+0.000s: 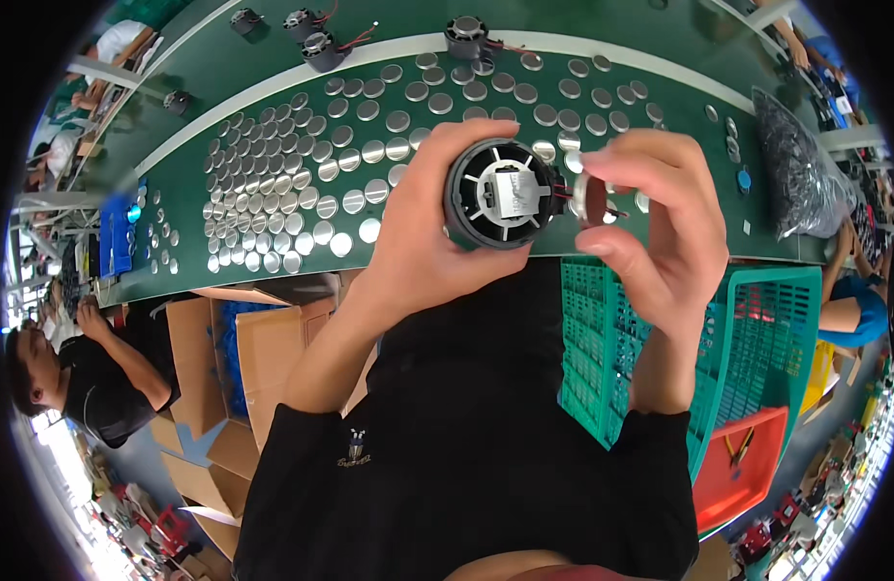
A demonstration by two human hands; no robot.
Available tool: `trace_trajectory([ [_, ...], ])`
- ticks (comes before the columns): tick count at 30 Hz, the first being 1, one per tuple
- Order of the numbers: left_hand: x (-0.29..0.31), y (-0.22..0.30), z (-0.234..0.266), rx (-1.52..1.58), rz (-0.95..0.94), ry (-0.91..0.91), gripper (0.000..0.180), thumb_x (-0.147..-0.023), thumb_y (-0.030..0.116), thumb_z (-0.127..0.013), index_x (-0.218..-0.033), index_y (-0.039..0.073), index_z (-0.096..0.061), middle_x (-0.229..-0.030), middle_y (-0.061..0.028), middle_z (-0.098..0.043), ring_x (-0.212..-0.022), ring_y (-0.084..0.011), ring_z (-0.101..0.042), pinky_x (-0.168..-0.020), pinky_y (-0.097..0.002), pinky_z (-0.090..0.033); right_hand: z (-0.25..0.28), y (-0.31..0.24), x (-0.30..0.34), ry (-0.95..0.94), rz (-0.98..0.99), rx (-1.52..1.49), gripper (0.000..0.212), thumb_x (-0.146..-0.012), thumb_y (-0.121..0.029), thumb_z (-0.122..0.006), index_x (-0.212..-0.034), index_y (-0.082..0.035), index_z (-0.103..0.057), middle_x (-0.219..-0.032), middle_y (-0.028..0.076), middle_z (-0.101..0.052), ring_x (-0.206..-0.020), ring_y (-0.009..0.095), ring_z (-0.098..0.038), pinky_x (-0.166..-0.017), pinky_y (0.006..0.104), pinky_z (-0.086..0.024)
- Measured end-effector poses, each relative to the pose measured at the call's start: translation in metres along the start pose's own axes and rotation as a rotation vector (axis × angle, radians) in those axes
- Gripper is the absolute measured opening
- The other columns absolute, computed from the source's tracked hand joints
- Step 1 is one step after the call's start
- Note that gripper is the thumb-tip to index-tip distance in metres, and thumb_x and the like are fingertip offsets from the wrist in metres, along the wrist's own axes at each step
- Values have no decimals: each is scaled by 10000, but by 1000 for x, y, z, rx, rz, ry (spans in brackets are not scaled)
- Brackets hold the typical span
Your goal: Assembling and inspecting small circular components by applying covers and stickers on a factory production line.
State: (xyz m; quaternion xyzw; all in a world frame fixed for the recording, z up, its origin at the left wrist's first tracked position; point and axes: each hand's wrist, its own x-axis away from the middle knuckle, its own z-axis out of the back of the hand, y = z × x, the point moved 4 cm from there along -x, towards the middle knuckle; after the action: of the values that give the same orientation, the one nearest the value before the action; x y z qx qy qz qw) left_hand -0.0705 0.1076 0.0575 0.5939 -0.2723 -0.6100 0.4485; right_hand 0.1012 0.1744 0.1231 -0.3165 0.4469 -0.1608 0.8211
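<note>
My left hand (pixel 427 218) is wrapped round a black motor housing (pixel 466 208), a short cylinder whose spoked end with a pale rectangular block in the middle faces me. Between thumb and fingertips, my right hand (pixel 674 218) pinches a round metal cap (pixel 589 200), held on edge just right of the housing. Thin dark and red wires (pixel 560 189) show in the gap between the two. Many silver metal discs (pixel 272 203) lie in loose rows on the green table (pixel 369 276) beneath and beyond my hands.
Several black motors (pixel 466 37) with red wires stand at the far side. A clear plastic bag (pixel 805 174) lies at the right. Below the table edge are cardboard boxes (pixel 272 353) at left, green crates (pixel 771 276) and a red tray (pixel 747 474) at right. A co-worker (pixel 108 378) sits at left.
</note>
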Motion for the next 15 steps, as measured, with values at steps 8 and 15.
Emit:
trace_trajectory([
  [8, 12, 4, -16, -121, 4, -89, 801, -625, 62, -831, -1329, 21, -451, -1132, -112, -581, -1005, -197, -621, -869, -316, -497, -12, -3, 12, -169, 132, 124, 465, -709, -279, -825, -1073, -22, -692, -1021, 104, -608, -907, 232, -592, -756, 326, -500],
  [15, 8, -1, -14, -101, -36, -18, 750, -619, 94, -860, -1276, 67, -498, -1076, -129, -590, -977, -287, -603, -836, -367, -495, -23, 11, 10, -158, 125, 71, 449, -684, -256, -846, -1050, -42, -695, -1010, 93, -597, -932, 243, -570, -753, 343, -491],
])
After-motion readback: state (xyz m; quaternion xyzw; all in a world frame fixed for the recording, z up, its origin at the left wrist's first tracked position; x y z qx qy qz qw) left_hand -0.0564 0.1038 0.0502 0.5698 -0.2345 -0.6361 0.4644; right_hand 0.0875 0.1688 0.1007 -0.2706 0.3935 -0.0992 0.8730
